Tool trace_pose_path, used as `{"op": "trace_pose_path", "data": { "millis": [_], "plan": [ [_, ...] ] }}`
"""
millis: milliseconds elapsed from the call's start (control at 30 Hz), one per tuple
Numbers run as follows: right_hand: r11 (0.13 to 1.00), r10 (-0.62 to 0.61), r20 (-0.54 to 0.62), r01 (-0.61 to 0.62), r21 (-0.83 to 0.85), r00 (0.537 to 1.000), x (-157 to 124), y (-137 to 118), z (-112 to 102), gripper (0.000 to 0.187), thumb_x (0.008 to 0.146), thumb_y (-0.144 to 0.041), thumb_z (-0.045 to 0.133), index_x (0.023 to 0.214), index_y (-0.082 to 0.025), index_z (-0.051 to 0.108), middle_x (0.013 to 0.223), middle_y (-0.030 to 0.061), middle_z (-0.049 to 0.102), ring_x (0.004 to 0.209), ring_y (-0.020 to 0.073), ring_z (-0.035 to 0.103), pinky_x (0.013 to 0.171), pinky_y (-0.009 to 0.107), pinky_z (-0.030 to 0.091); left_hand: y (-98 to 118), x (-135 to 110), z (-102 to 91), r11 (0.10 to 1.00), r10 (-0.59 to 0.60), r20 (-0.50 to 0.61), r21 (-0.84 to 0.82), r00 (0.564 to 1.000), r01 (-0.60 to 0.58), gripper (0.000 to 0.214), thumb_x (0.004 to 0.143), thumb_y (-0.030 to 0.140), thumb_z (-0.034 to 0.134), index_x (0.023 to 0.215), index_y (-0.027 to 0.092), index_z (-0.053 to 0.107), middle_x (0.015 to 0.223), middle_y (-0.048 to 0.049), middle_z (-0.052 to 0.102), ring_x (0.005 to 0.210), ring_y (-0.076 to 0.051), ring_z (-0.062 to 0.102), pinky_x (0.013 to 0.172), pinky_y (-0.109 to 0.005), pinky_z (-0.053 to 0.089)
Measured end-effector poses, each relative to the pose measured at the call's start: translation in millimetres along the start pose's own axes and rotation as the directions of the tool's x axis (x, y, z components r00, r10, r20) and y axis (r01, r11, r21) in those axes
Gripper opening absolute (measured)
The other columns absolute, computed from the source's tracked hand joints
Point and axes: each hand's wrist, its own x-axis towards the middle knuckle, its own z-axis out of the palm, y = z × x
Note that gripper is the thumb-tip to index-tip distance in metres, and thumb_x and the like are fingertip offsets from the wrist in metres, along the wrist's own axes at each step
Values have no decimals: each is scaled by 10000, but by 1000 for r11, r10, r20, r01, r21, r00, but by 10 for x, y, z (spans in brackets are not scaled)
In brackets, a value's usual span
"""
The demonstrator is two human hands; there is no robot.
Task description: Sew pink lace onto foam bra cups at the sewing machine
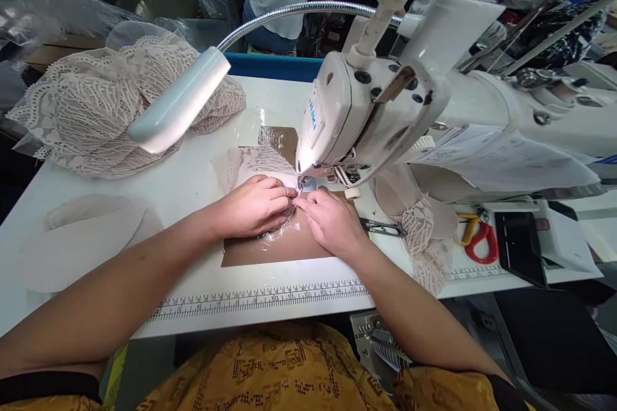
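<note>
A white sewing machine (332,109) stands over the table, its needle area lit just above my fingertips. Under it lies a pale lace fabric piece (258,164) on a brown plate. My left hand (258,205) presses on the lace, fingers bent together and their tips close to the presser foot. From the right, my right hand (332,218) pinches the fabric edge with thumb and forefinger near the same spot. The two hands' fingertips nearly meet in front of the needle. Part of the lace is hidden beneath my left hand.
A heap of lace (110,103) lies at the back left, below a lamp (180,99). Curved fabric pieces (87,241) rest at left. Thread snips (383,228), more lace (419,225) and red-handled scissors (482,241) lie at right. A printed ruler (265,298) runs along the front edge.
</note>
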Motion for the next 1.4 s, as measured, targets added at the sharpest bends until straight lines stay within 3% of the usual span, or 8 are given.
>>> {"op": "trace_pose_path", "data": {
  "millis": [300, 567, 900, 1100, 1400],
  "plan": [
    [995, 35, 37, -32, -90, 999, -8, -18, -18, 379, 888, -114, 460, 1168, -213, 696, 882, 59, 646, 740, 191, 532, 638, 314, 339, 47, 3, 15, 999, -35, -9, 9, 999, 36, 368, 963, 315, 478, 1237, 110, 613, 1320, -114, 618, 1092, -277, 560, 918, -422, 477],
    [995, 67, 13, -65, -75, 998, 10, 9, -7, 363, 893, -118, 451, 1162, -191, 684, 921, 74, 659, 810, 208, 538, 671, 310, 341, 113, 47, 39, 991, -111, -9, 80, 994, 111, 412, 959, 342, 478, 1277, 110, 600, 1340, -144, 593, 1069, -302, 564, 889, -458, 479],
    [996, -63, 57, 66, -57, 996, -53, 14, -53, 326, 898, -138, 479, 1121, -209, 707, 888, 50, 634, 734, 175, 489, 665, 307, 322, 15, 8, 33, 999, -41, -14, 0, 999, 41, 402, 968, 344, 479, 1279, 117, 595, 1328, -144, 604, 1126, -291, 558, 938, -447, 470],
    [998, -8, 65, 12, -61, 998, -37, -15, -70, 344, 896, -136, 463, 1126, -217, 705, 880, 58, 639, 739, 185, 501, 658, 314, 326, 54, 44, 18, 996, -90, -11, 4, 996, 90, 411, 975, 363, 451, 1254, 111, 618, 1322, -149, 604, 1079, -293, 564, 909, -449, 474],
    [989, 85, 13, -83, -119, 996, 20, -5, -11, 380, 878, -120, 451, 1160, -208, 690, 917, 81, 678, 785, 219, 552, 651, 324, 351, 56, 121, 43, 976, -136, -1, 173, 991, 134, 472, 970, 410, 428, 1245, 78, 621, 1330, -178, 584, 985, -310, 549, 819, -449, 462]
  ]
}}
